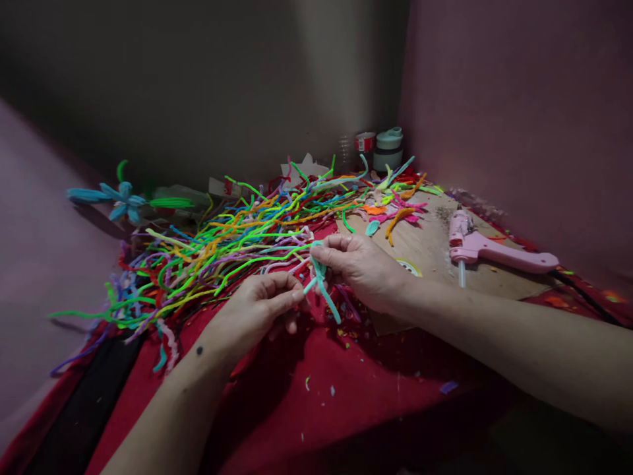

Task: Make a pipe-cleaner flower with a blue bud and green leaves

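Observation:
Between my hands is a turquoise pipe cleaner (pixel 327 300), bent into a narrow folded shape with one loose end hanging down. My right hand (pixel 359 267) pinches its upper part between thumb and fingers. At the lower left, my left hand (pixel 271 300) grips another end of it between thumb and forefinger. Just behind the hands spreads a big heap of coloured pipe cleaners (pixel 237 244), green, orange, purple and blue among them. A small turquoise leaf-like piece (pixel 372 228) lies on the cardboard beyond my right hand.
A pink glue gun (pixel 514 254) rests on the cardboard (pixel 430 237) at the right. Blue pipe-cleaner flower (pixel 123 201) stands at the far left. A lidded cup (pixel 388 150) is by the back wall. Scraps dot the red cloth (pixel 316 409).

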Tool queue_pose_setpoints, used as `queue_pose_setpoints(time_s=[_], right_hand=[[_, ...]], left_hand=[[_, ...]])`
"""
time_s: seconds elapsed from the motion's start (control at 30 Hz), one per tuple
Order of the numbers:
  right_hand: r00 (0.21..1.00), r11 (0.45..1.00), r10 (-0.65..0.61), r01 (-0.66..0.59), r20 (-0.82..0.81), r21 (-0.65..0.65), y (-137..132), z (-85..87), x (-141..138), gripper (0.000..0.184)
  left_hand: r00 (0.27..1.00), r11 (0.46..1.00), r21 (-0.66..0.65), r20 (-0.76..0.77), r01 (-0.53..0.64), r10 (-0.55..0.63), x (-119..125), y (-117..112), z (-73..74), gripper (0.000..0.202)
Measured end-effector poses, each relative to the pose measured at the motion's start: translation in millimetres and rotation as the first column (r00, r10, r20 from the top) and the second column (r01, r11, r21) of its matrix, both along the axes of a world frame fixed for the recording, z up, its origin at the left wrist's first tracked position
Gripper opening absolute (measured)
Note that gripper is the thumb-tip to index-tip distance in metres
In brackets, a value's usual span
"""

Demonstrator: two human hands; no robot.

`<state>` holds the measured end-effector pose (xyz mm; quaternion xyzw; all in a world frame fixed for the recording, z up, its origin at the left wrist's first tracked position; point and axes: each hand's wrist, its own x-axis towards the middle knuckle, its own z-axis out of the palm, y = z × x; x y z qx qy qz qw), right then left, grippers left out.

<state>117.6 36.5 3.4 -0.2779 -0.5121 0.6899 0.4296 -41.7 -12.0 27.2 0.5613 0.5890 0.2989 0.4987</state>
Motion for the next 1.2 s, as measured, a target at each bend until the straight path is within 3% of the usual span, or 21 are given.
queue_pose_setpoints(time_s=[0.1, 0.17, 0.3, 0.4, 0.57, 0.8, 1.0, 1.2], right_hand=[[0.996, 0.999, -0.026, 0.021, 0.09, 0.049, -2.2, 0.1, 0.7, 0.024], [0.989, 0.997, -0.014, 0.002, 0.144, 0.081, -4.0, -1.6, 0.7, 0.024], [0.972, 0.993, 0.073, -0.091, 0.223, 0.071, -7.5, -5.3, 0.1, 0.021], [0.966, 0.983, 0.175, -0.183, 0.191, 0.025, -9.6, -3.8, 0.0, 0.018], [0.961, 0.974, 0.225, -0.226, 0.159, -0.013, -10.5, -1.0, 0.5, 0.008], [0.928, 0.969, 0.222, -0.243, 0.301, 0.033, -11.0, -3.9, -0.2, 0.019], [0.912, 0.966, 0.256, -0.248, 0.32, -0.065, -14.2, 1.0, -4.9, 0.029], [0.925, 0.97, 0.24, -0.218, 0.293, -0.108, -15.6, 0.2, -6.5, 0.023]], left_hand=[[0.988, 0.962, 0.233, -0.035, -0.139, 0.151, 2.5, -0.9, 0.9, 0.014], [0.978, 0.931, 0.302, 0.029, -0.204, 0.205, 4.4, -2.5, -1.6, 0.019], [0.946, 0.959, 0.187, 0.286, -0.212, 0.154, 6.3, -3.8, -10.0, 0.017], [0.924, 0.966, 0.142, 0.351, -0.214, 0.153, 5.2, -2.6, -12.6, 0.01], [0.952, 0.97, 0.146, 0.266, -0.193, 0.149, -0.2, -4.0, -8.8, 0.015], [0.967, 0.956, 0.204, 0.187, -0.208, 0.171, 2.1, -4.9, -9.4, 0.015], [0.936, 0.829, 0.453, 0.036, -0.328, 0.351, 12.4, -5.9, -12.5, 0.009], [0.969, 0.936, 0.261, 0.139, -0.236, 0.205, 9.6, -6.1, -11.1, 0.011]])
